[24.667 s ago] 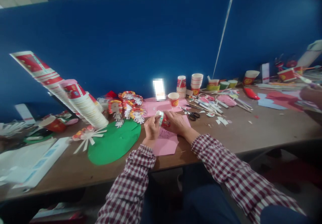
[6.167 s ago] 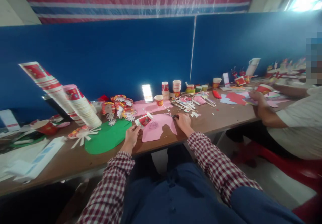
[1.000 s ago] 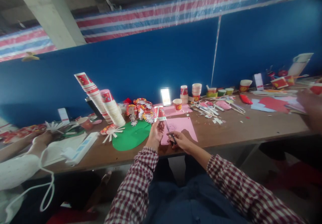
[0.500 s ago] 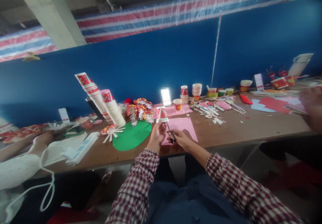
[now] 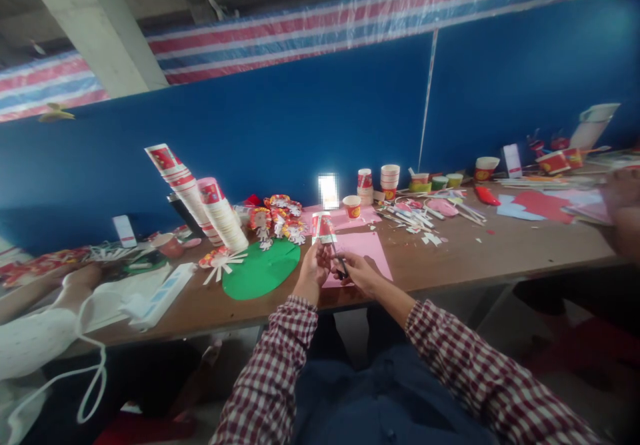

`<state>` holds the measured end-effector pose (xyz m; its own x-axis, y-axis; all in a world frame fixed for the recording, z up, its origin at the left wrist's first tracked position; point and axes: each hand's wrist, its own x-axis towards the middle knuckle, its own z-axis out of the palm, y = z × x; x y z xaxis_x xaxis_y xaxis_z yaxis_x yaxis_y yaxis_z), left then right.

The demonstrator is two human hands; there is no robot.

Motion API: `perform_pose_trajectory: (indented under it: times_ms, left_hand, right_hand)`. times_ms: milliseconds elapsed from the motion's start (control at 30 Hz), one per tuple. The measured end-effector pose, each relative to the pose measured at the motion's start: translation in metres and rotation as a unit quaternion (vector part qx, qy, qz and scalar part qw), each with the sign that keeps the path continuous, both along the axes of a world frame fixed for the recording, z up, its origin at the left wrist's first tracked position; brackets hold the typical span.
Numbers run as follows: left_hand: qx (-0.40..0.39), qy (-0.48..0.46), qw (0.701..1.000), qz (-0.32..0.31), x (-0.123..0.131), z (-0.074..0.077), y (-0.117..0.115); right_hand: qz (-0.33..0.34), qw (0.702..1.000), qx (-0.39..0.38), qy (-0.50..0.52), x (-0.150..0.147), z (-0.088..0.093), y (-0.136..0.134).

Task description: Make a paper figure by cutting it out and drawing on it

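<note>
A red and white paper cup (image 5: 324,227) is gripped in my left hand (image 5: 314,266), its closed end toward the back. My right hand (image 5: 361,274) is closed around dark-handled scissors (image 5: 341,270), whose blades reach up to the cup's lower right edge. Whether the blades are apart, I cannot tell. Both hands are above a pink sheet of paper (image 5: 373,255). Left of them lies a green oval sheet (image 5: 263,271), with a cup cut into strips (image 5: 223,263) at its far left edge.
Tall leaning stacks of paper cups (image 5: 220,215) stand at the back left, near decorated paper figures (image 5: 277,218). A white power strip (image 5: 164,296) lies on the left. Marker pens (image 5: 407,215) and paper scraps cover the right middle. Other people's arms show at both sides.
The view has shifted very slightly. My hands, the cup and the scissors keep nearly the same place, with the scissors turned a little more upright at the cup's edge.
</note>
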<state>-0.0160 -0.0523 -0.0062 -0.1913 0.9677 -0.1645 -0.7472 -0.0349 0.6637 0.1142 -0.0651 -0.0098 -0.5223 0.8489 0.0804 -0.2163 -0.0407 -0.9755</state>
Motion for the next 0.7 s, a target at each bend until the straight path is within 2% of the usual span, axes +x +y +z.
perform_pose_trajectory:
  times_ms: [700]
  left_hand:
    - [-0.021, 0.003, 1.000, -0.002, -0.0008, -0.0001, 0.0023]
  right_hand:
    - [-0.039, 0.999, 0.015, -0.010, -0.0035, 0.0029, -0.0015]
